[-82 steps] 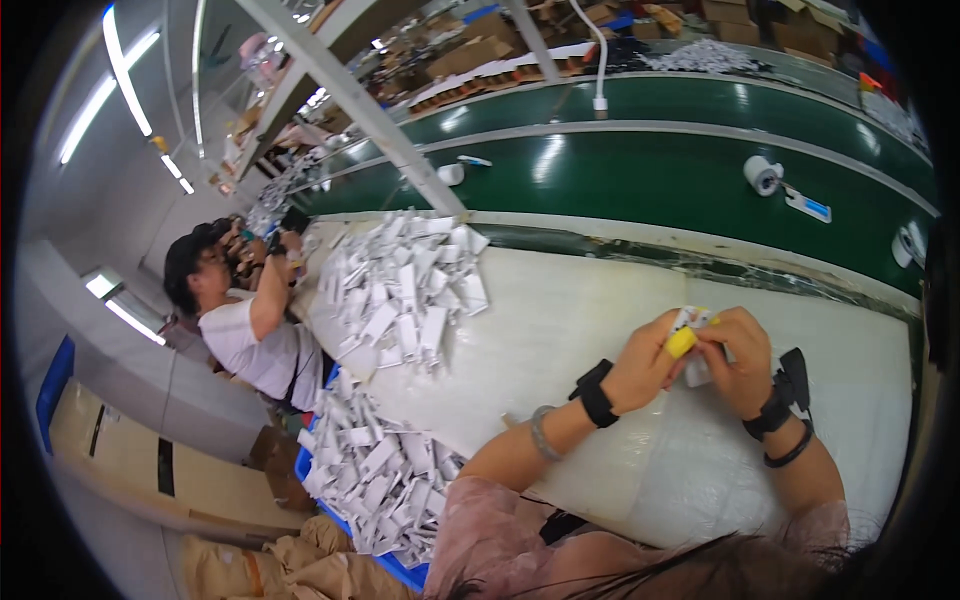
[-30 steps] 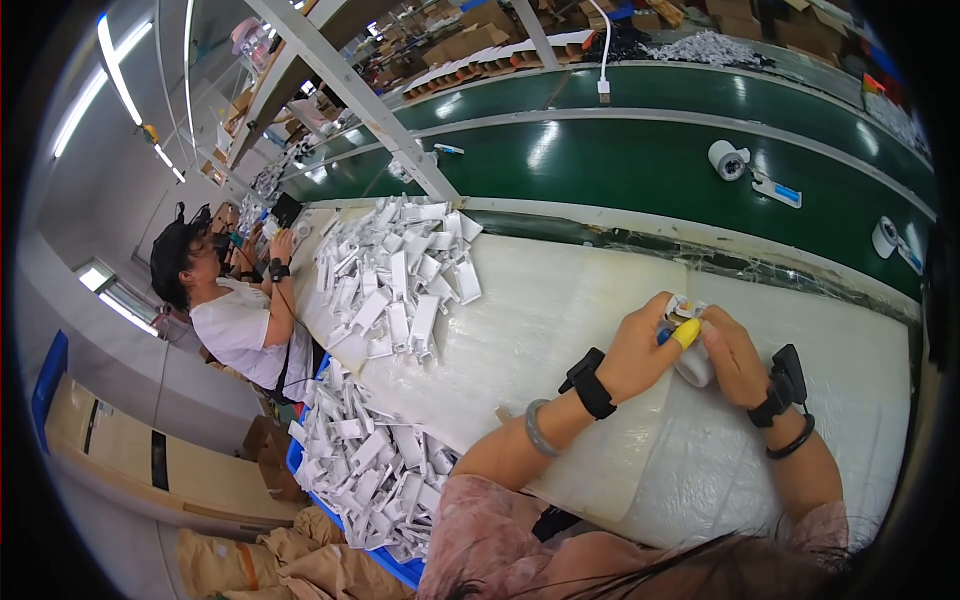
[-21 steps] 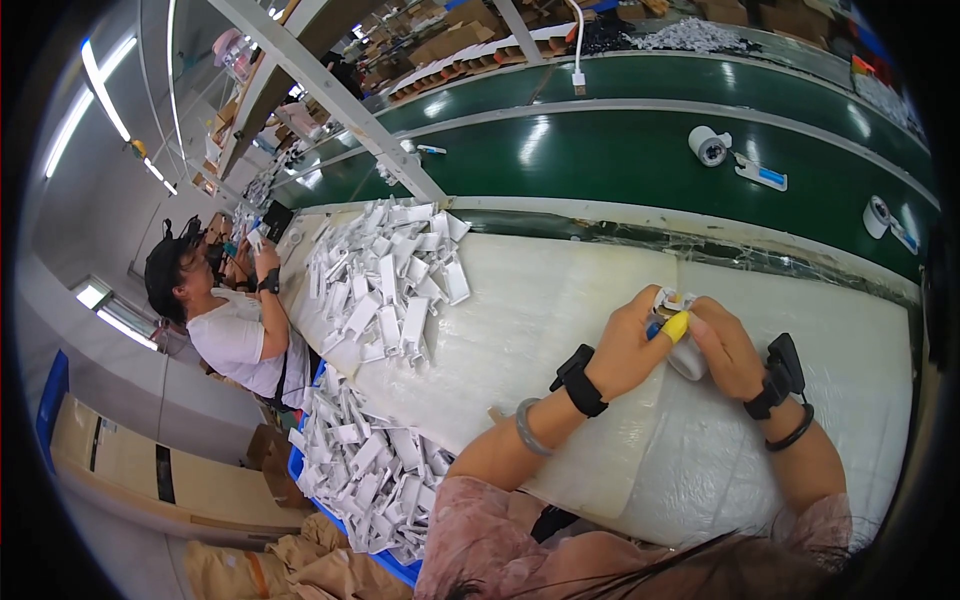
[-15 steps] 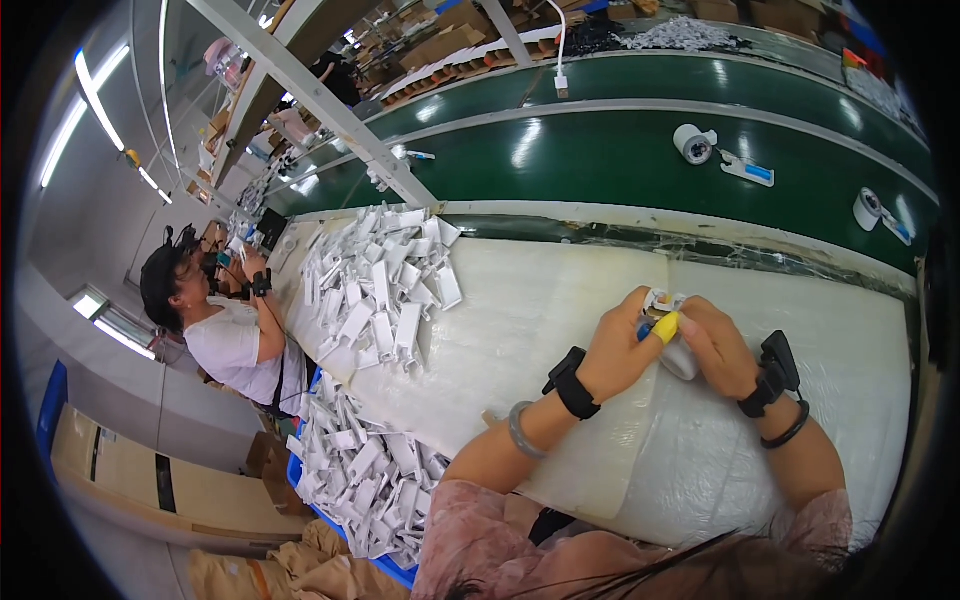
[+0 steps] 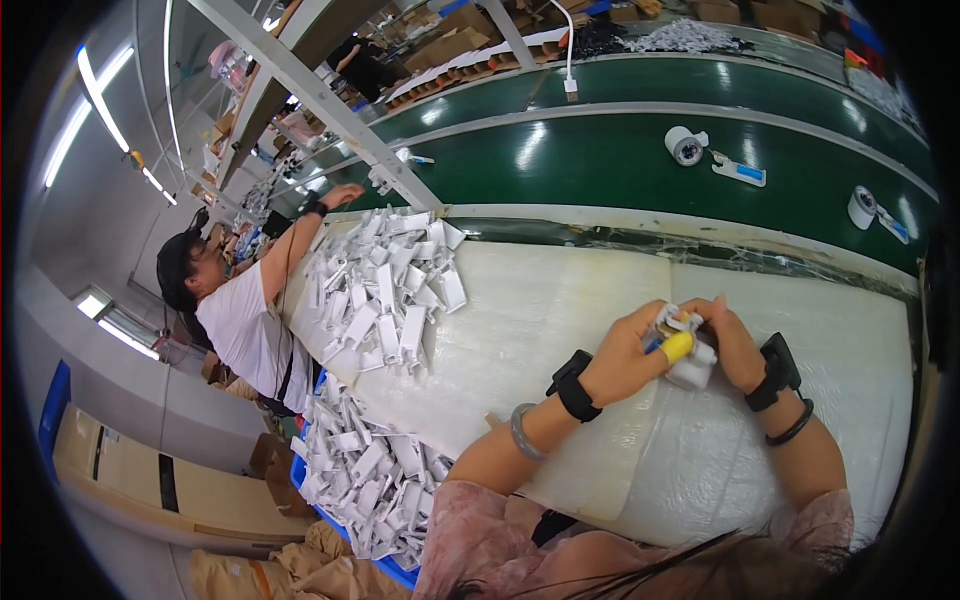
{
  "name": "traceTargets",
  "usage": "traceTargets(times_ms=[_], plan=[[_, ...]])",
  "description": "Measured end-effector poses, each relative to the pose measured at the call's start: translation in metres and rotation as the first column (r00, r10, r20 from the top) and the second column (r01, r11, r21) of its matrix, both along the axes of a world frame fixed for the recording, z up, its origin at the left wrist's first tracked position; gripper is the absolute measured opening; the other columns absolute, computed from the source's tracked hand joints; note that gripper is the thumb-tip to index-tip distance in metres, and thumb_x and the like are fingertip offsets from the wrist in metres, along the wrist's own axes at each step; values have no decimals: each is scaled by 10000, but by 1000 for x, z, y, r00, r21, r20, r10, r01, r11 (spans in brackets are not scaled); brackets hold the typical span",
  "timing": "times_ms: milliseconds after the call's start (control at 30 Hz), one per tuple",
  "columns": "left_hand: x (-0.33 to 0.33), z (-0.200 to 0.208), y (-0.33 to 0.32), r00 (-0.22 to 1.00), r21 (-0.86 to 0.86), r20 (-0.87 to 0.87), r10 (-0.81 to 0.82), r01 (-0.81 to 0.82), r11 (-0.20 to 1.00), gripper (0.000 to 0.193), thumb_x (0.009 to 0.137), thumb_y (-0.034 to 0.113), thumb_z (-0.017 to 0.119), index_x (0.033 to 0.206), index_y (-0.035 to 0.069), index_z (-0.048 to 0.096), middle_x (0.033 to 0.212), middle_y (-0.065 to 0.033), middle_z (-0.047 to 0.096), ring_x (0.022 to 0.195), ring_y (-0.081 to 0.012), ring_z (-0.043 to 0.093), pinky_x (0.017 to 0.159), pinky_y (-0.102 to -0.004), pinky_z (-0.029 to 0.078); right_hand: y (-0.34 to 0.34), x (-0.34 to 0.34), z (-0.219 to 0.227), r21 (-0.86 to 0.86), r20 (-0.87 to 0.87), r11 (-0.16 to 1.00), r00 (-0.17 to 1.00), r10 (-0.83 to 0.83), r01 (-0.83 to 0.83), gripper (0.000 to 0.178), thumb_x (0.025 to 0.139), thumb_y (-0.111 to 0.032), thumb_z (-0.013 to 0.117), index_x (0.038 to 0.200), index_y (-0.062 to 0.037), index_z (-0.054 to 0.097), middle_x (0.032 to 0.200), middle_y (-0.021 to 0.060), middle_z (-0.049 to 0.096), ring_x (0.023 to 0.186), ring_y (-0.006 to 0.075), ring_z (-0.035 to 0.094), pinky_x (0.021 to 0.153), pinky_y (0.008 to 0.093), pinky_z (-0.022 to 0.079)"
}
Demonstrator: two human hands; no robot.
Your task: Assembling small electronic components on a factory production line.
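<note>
My left hand (image 5: pixel 625 358) and my right hand (image 5: pixel 728 340) meet over the white padded table (image 5: pixel 560 310). Together they grip a small white plastic part (image 5: pixel 688 368). A yellow-tipped tool (image 5: pixel 677 346) lies between the fingers, against the part; I cannot tell which hand holds it. Both wrists wear black bands. A grey bangle sits on my left forearm.
A heap of white plastic parts (image 5: pixel 385 295) lies on the table's left. More of them fill a blue bin (image 5: pixel 365 480) below. A co-worker in a white shirt (image 5: pixel 240 320) reaches up at the left. Two tape rolls (image 5: pixel 685 145) lie on the green conveyor (image 5: pixel 600 160).
My hands have stayed together on the part. The co-worker at the left has raised an arm toward the conveyor frame. The view has shifted slightly.
</note>
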State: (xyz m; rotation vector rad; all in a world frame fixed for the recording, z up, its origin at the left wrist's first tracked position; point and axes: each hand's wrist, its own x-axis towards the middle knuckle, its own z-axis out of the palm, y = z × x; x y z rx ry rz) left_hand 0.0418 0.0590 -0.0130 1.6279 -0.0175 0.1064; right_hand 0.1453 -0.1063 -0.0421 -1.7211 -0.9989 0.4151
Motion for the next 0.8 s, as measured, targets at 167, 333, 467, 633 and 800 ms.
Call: traceTargets(times_ms=[167,333,467,633,800], plan=[[-11,11,-2,908,-256,-77,-413,382,888,209,917,110,599,1106,35,549,888,-31,623,690,-70,573,617,-209,462,-2,3,7,259,-585,935,731,350,-241,422,1003,-362,435,1105,16,593,1033,62,630,971,137,581,893,277,447],[-15,16,-8,758,-313,-118,-642,585,748,206,894,140,630,1058,27,578,855,-50,633,643,-88,586,595,-219,473,3,-14,21,378,-518,881,724,455,-284,414,963,-372,514,1085,16,592,1111,111,604,1006,175,581,878,308,464],[-19,9,-13,726,-96,-223,-651,648,755,301,878,136,657,1141,26,562,1025,-44,609,900,-106,593,801,-254,483,1,-26,36,386,-508,859,700,502,-336,127,903,-113,614,996,-33,580,968,29,601,887,105,581,862,260,461],[-21,5,-19,602,-224,-292,-744,713,665,364,874,153,673,1196,38,549,1202,-58,538,1074,-123,534,928,-271,439,-5,-27,47,303,-313,890,846,430,-340,156,804,-86,735,819,-66,581,841,9,575,763,80,548,746,229,439],[-18,3,-13,690,28,-181,-701,716,698,409,849,180,711,1194,23,558,1139,-68,598,1062,-128,565,928,-276,452,-4,-27,50,216,-80,923,936,342,-319,193,760,-133,778,821,-78,604,840,20,579,766,116,556,747,248,438]])
